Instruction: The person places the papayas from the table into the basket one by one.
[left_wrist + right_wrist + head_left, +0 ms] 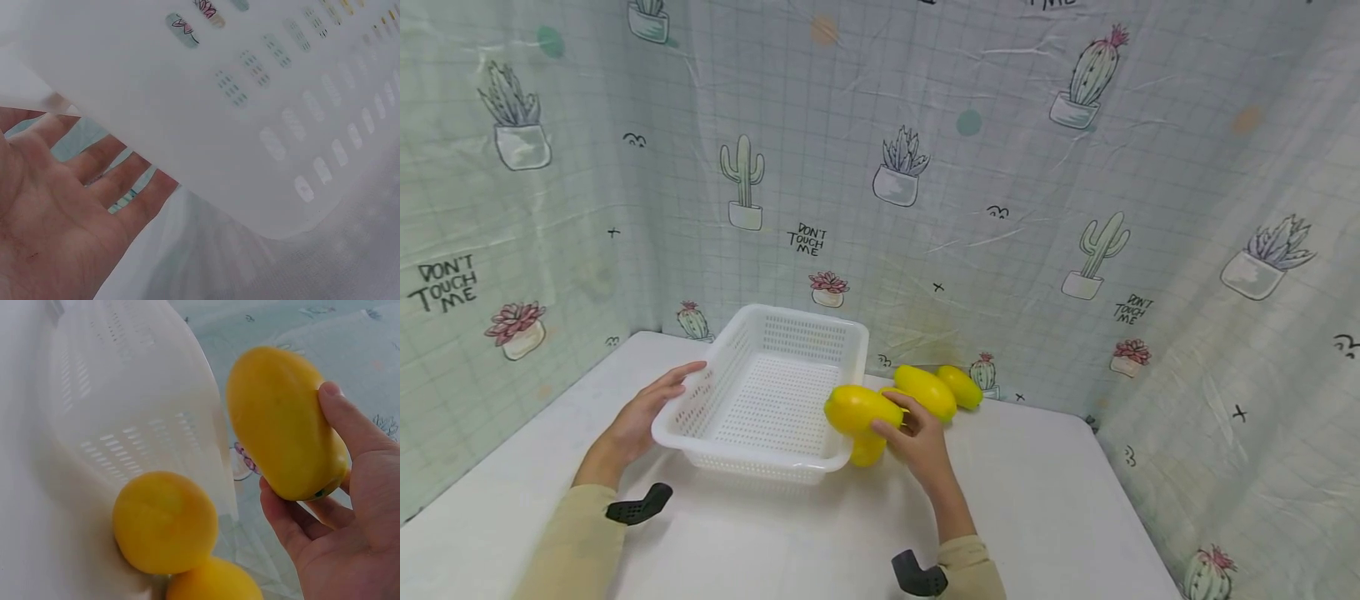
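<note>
In the head view my right hand (917, 442) holds a yellow mango (859, 408) over the right rim of a white perforated plastic basket (760, 460). The right wrist view shows thumb and fingers pinching this mango (281, 419) near its green-marked end. Below it, beside the basket wall, lies another mango (164, 522), with one more (215, 582) touching it. My left hand (643, 417) is at the basket's left rim. In the left wrist view its palm (59, 212) faces the camera and the fingers stretch to the rim, which hides their tips.
More mangoes (927, 392) lie at the back of the white table (1037, 500), right of the basket. A cactus-print curtain (970, 208) hangs behind the table and along both sides. A black wrist device (640, 504) sits at each sleeve.
</note>
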`<state>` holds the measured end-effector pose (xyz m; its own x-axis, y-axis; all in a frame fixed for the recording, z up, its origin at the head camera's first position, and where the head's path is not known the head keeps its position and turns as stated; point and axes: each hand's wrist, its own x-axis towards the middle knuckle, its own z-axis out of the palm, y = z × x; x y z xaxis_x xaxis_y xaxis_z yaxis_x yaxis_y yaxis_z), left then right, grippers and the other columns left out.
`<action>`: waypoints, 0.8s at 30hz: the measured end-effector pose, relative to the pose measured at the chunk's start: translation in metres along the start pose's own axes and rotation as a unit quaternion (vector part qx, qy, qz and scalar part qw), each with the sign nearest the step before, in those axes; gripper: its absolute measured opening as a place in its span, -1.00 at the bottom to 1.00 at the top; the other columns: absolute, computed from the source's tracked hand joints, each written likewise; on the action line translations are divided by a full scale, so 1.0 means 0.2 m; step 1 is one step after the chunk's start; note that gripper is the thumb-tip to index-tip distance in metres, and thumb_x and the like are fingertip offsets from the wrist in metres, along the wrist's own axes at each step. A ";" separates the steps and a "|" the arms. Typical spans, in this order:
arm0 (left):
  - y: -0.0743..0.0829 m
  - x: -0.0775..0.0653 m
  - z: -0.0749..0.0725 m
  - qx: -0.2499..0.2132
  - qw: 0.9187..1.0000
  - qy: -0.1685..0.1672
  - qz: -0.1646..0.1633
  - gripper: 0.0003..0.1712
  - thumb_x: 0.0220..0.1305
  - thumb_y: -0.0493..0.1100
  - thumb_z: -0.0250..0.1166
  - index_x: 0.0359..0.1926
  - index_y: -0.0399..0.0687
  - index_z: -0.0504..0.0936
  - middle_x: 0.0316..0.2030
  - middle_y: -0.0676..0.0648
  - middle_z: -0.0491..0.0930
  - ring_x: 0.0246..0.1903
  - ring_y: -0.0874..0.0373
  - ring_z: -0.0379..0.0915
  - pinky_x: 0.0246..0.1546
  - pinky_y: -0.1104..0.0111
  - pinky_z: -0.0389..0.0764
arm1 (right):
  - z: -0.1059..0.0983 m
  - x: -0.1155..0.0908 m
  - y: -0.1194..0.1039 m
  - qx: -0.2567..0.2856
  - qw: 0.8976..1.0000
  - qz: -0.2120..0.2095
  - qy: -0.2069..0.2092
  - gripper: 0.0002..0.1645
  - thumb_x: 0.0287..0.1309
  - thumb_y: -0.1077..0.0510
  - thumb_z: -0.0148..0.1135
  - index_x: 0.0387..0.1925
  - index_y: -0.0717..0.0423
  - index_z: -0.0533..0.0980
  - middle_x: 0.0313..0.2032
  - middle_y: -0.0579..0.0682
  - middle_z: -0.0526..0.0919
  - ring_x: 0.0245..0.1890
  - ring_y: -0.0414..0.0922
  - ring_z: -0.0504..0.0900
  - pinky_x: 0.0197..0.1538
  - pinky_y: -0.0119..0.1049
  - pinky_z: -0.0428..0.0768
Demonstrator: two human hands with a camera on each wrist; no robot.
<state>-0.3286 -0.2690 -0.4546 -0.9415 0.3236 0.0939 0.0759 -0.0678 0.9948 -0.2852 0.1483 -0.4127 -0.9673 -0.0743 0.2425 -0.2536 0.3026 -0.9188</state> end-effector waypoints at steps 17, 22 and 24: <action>0.02 -0.02 0.01 -0.018 1.000 -0.015 0.000 -0.45 0.44 -0.06 -0.24 0.41 0.14 -0.05 0.33 0.00 0.06 0.01 0.24 0.39 -0.12 0.31 0.55 | 0.03 0.01 -0.03 -0.004 1.000 -0.007 -0.014 -0.34 -0.11 -0.26 0.31 0.08 -0.22 0.44 0.03 -0.23 0.50 -0.08 -0.15 0.53 0.04 -0.34 0.53; 0.02 -0.02 0.01 -0.028 0.999 -0.025 0.006 -0.44 0.45 -0.08 -0.25 0.41 0.10 -0.07 0.32 -0.03 0.07 -0.01 0.22 0.41 -0.14 0.32 0.55 | 0.04 0.01 -0.03 -0.003 1.000 -0.014 -0.018 -0.34 -0.11 -0.25 0.31 0.08 -0.20 0.43 0.02 -0.23 0.50 -0.07 -0.15 0.53 0.04 -0.37 0.53; 0.02 -0.01 0.01 -0.031 0.999 -0.024 0.006 -0.44 0.45 -0.09 -0.25 0.41 0.09 -0.07 0.32 -0.04 0.06 -0.01 0.22 0.41 -0.14 0.32 0.55 | 0.05 0.01 -0.03 -0.003 1.000 -0.018 -0.017 -0.35 -0.11 -0.24 0.32 0.07 -0.21 0.44 0.02 -0.24 0.49 -0.08 -0.16 0.53 0.04 -0.38 0.53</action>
<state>-0.3253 -0.2689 -0.4516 -0.9235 0.3677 0.1095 0.0658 -0.1296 0.9894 -0.2860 0.1376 -0.4095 -0.9572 -0.1183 0.2641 -0.2882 0.3049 -0.9077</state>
